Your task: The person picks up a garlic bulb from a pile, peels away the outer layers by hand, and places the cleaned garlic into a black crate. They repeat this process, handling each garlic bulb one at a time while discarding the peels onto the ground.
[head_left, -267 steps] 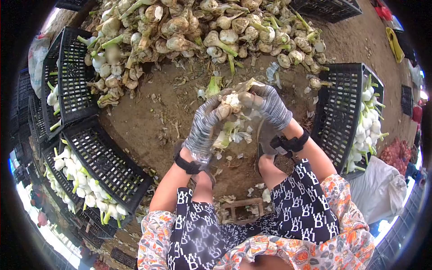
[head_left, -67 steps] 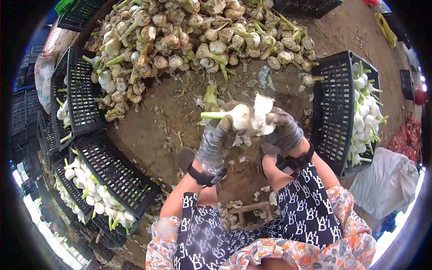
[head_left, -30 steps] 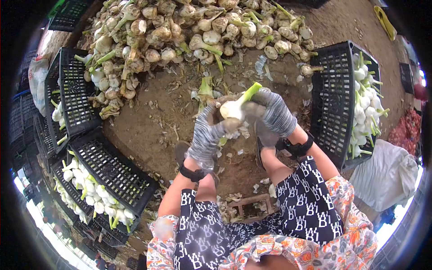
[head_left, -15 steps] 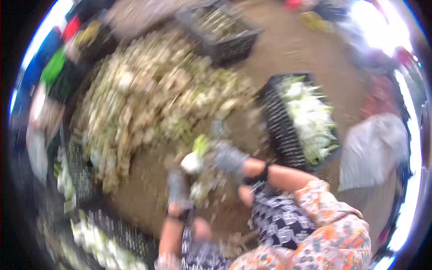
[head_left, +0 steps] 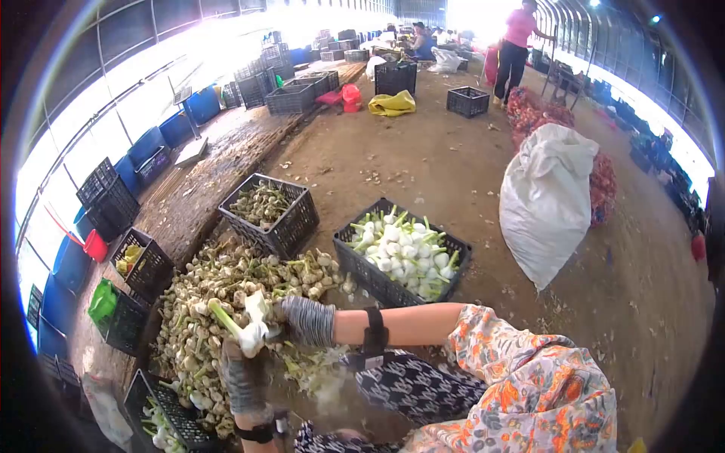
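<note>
My left hand [head_left: 245,381], in a grey glove with browned fingers, is closed on a white garlic bulb [head_left: 251,341] with a green stem. My right hand [head_left: 308,321], also in a grey glove, is closed right beside the bulb. A white flap of skin [head_left: 257,306] stands up at its fingertips; what those fingers grip is partly hidden. Beneath and beyond both hands spreads a heap of unpeeled garlic [head_left: 204,340]. Peeled skins [head_left: 321,377] lie by my knees.
A black crate of white garlic [head_left: 404,253] stands ahead on the right, a crate of brownish garlic [head_left: 264,211] beyond the heap. Another crate [head_left: 162,411] is at lower left. A white sack [head_left: 547,200] stands at right. A person in pink [head_left: 517,49] is farther back.
My view has swung up and steadied, showing more of the shed. Both hands remain together around a garlic bulb; a white flap of skin now stands up from it.
</note>
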{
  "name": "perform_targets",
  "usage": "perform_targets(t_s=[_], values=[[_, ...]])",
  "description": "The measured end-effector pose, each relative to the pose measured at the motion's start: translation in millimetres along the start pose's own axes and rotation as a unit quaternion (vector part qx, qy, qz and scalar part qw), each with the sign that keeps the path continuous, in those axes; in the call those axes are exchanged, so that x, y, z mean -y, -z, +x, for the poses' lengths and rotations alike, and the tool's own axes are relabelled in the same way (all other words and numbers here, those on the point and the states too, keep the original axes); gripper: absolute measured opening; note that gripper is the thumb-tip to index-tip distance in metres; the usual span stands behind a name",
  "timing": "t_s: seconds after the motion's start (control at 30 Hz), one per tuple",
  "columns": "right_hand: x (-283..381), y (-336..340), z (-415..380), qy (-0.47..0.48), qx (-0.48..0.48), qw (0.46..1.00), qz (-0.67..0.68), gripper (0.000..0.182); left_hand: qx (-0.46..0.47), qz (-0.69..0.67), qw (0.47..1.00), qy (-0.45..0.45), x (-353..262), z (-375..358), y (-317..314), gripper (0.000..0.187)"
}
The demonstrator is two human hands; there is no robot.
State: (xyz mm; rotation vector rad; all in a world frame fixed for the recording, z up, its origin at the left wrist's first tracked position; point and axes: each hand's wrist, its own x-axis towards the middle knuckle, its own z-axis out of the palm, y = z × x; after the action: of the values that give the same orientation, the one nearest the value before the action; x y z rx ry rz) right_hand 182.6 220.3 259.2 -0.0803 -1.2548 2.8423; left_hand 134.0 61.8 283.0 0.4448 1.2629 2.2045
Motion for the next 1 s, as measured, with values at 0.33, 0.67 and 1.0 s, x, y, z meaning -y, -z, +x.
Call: perform_targets(t_s=[0.33, 0.67, 1.0], values=[[29.2, -52.9, -89.6, 0.205, 0.027, 0.946, -0.249, 0.02, -0.021, 0.32, 0.937, -0.14, -53.0, -81.3, -48.9, 0.024], [7.2, -11.5, -52.6, -0.128, 0.026, 0.945, 0.3, 0.023, 0.052, 0.117, 0.989, -0.074, -37.8, -74.3, -7.5, 0.025], [-15.4, 39.2, -40.7, -0.14, 0.226, 0.876, 0.401, 0.062, -0.02, -0.218, 0.975, 0.047, 3.3, -12.9, 65.6, 0.032]])
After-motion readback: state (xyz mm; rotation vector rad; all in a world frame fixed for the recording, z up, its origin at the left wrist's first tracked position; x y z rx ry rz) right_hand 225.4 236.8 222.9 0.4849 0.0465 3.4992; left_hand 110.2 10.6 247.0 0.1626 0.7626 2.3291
